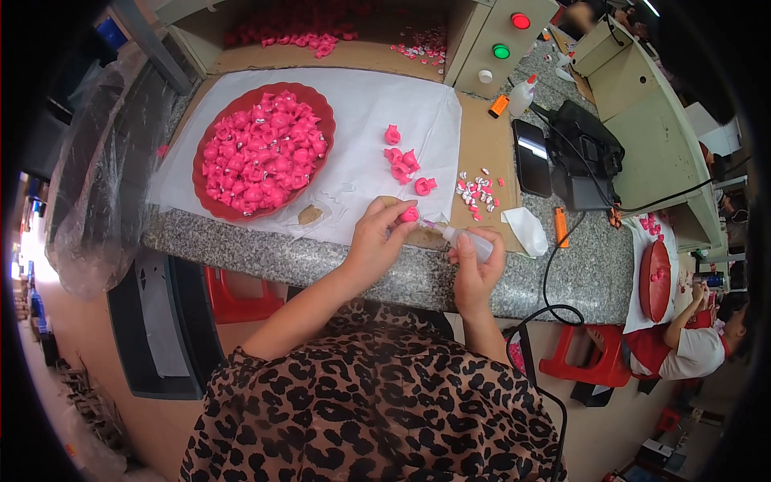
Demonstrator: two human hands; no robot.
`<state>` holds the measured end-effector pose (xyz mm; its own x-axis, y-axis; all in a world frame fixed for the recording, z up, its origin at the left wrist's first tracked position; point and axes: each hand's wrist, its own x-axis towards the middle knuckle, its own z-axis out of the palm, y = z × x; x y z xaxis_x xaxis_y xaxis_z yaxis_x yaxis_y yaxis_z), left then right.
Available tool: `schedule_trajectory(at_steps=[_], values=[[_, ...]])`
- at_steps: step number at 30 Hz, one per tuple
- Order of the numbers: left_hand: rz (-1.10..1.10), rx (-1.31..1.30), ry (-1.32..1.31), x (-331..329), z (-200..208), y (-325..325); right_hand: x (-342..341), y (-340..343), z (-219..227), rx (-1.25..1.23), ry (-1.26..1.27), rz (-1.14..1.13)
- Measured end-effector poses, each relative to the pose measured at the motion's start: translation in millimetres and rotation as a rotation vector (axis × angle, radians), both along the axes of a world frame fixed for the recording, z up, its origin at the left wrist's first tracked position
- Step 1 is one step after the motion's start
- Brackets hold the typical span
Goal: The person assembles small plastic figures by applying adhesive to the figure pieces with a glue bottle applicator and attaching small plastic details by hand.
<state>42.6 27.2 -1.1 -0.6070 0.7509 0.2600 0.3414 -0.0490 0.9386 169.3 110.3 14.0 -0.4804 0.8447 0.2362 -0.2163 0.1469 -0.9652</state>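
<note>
A speckled grey granite workbench (336, 261) carries a white sheet (357, 153) over its left part, with brown cardboard (480, 132) showing past the sheet's right edge. On the sheet are a scalloped red bowl (324, 104), toward the left end, and loose pink figures (401, 163); small pink-and-white pieces (474, 191) dot the cardboard. Farther right lie a black smartphone (532, 170), a black bag (590, 143) and, nearer the front edge, a slim orange tool (561, 227).

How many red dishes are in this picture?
2: one red dish left of the left hand, another red dish at far right, near a co-worker. More may be hidden.
</note>
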Motion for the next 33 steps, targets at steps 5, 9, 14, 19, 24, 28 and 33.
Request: schedule_trajectory(at_steps=[5,9,14,19,24,28,33], values=[[-0.131,-0.036,-0.177,-9.3,9.4,-5.4,4.4,13.0,4.2,-0.246,0.144,0.082],[-0.340,-0.007,-0.462,-24.3,6.4,-7.5,5.8,19.4,7.8,-0.272,0.168,0.143],[-0.409,-0.128,-0.182,-31.5,5.8,-9.9,7.1,22.5,8.4,-0.180,0.019,0.132],[-0.458,-0.135,-0.306,-30.2,12.4,-11.6,6.8,22.2,9.5,-0.071,-0.043,0.196],[-0.473,-0.175,-0.201,-33.1,8.7,-12.0,4.6,20.7,10.9,-0.072,-0.047,0.198],[-0.474,-0.178,-0.146,-32.5,10.5,-13.2,3.7,19.6,10.7,-0.058,-0.071,0.203],[-0.477,-0.171,-0.134,-34.1,7.7,-13.3,4.3,19.7,9.0,-0.043,-0.091,0.201]])
